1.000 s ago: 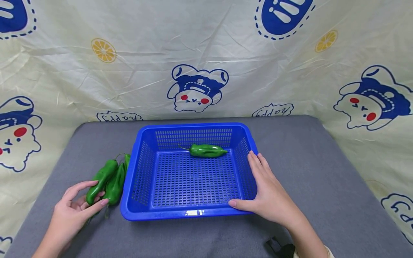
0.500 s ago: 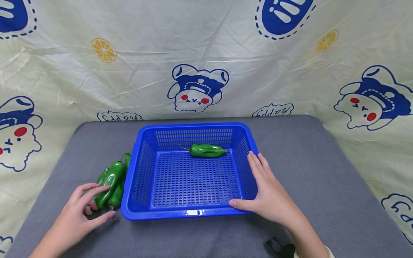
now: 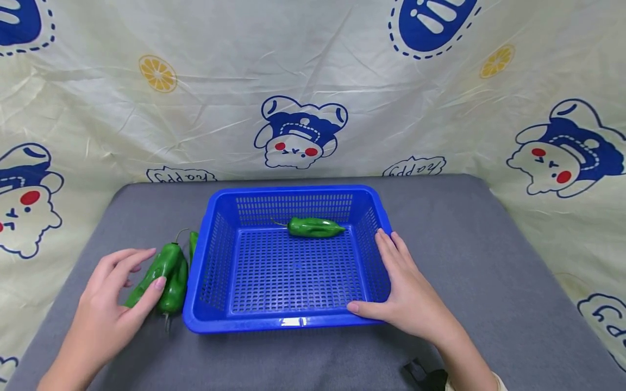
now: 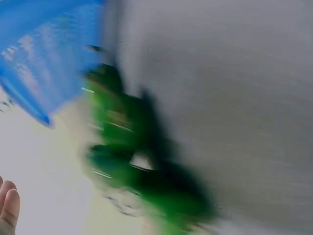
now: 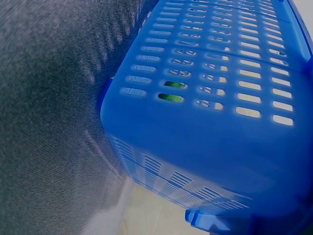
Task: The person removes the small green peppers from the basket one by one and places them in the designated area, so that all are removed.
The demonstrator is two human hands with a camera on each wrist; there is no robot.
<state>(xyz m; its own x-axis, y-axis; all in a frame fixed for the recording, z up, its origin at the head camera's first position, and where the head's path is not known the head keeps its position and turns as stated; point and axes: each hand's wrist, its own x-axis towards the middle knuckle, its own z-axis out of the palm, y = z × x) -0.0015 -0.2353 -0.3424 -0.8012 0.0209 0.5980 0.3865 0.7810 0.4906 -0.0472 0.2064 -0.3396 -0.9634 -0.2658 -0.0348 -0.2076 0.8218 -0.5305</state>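
Observation:
My left hand (image 3: pixel 110 304) is at the small heap of green peppers left of the basket. Its thumb lies over the nearest green pepper (image 3: pixel 168 260), and the fingers stand spread on that pepper's left side. A second pepper (image 3: pixel 174 293) lies against the first, and part of another pepper (image 3: pixel 193 241) shows behind, beside the basket wall. In the left wrist view the peppers (image 4: pixel 117 112) are blurred. My right hand (image 3: pixel 411 290) rests on the right front corner of the blue basket (image 3: pixel 288 323), fingers straight along the right rim, thumb on the front rim.
Inside the basket one green pepper (image 3: pixel 315 227) lies near the back wall, also glimpsed through the slots in the right wrist view. A grey cloth (image 3: pixel 469 260) covers the table. Behind hangs a printed curtain (image 3: pixel 210 108). A black object (image 3: pixel 425 374) sits by the right wrist.
My left hand has shifted about the heap, its fingers lifting and spreading. The peppers there have rolled and changed position. The right hand and basket have stayed put.

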